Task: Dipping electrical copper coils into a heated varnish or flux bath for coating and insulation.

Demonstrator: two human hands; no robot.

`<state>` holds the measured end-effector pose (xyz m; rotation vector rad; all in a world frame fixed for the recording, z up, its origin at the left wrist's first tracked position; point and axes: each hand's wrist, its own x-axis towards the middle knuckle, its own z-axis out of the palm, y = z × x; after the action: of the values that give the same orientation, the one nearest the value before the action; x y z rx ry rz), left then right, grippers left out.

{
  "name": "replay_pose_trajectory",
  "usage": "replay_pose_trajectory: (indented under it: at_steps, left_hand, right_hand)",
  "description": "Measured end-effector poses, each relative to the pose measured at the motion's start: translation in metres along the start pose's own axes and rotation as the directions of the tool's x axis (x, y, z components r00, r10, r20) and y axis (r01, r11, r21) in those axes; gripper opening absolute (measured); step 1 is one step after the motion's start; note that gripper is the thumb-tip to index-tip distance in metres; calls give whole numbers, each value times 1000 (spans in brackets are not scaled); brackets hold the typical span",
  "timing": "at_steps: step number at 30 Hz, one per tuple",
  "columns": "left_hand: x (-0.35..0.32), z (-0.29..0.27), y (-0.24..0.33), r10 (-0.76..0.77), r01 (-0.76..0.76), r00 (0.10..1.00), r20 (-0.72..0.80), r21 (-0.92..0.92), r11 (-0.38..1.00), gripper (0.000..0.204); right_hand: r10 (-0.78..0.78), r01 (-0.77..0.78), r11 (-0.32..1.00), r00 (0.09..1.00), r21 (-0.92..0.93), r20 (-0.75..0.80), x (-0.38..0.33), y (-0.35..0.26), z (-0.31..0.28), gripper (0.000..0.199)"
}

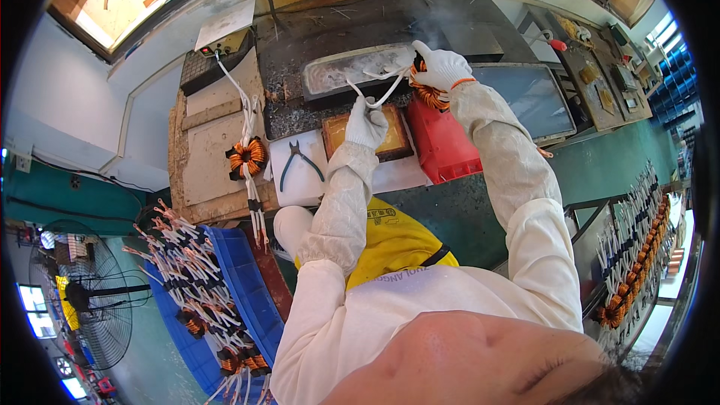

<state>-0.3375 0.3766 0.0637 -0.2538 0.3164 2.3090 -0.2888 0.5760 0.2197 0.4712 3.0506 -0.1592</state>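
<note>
My right hand (444, 67), in a white glove, is closed on a ring-shaped coil (429, 95) wound with copper-coloured wire. White leads (391, 90) run from the coil toward the left. My gloved left hand (366, 126) pinches one of these leads, its end poking up past the fingers. Both hands are at the front edge of a long metal trough (315, 84) with a silvery surface, and haze hangs around it. Below my left hand sits a shallow tray (397, 154) with amber contents, partly hidden by that hand and sleeve. The red bin (450, 151) stands under my right wrist.
Dark-handled cutting pliers (286, 167) lie on a white sheet left of the tray. Another coil (247, 156) with white leads rests at the bench's left. A blue crate (232, 255) of several coils stands lower left, near a fan (82, 292). Several coils (637, 270) line a right-hand rack.
</note>
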Motion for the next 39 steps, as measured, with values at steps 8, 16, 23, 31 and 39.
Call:
replay_pose_trajectory:
  at_steps: [8, 16, 23, 31, 39]
  left_hand:
    - [-5, 3, 0, -19, 21, 996, -82, 34, 999, 25]
    - [-12, 11, -4, -8, 24, 995, -99, 165, 986, 23]
    - [-23, 10, -8, 76, -56, 996, -37, 374, 926, 21]
    - [-34, 14, -17, 92, -60, 995, -28, 560, 826, 26]
    - [-40, 25, -23, 136, -83, 990, -36, 631, 772, 24]
  right_hand:
    - [52, -51, 999, 995, 18, -88, -22, -5, 5, 68]
    - [168, -145, 977, 976, 158, -139, -53, 4, 14, 81]
    - [240, -202, 956, 956, 215, -168, -94, 2, 18, 81]
    - [187, -119, 920, 971, 372, -151, -127, 16, 14, 73]
    - [321, -151, 846, 910, 512, -262, -147, 7, 29, 70]
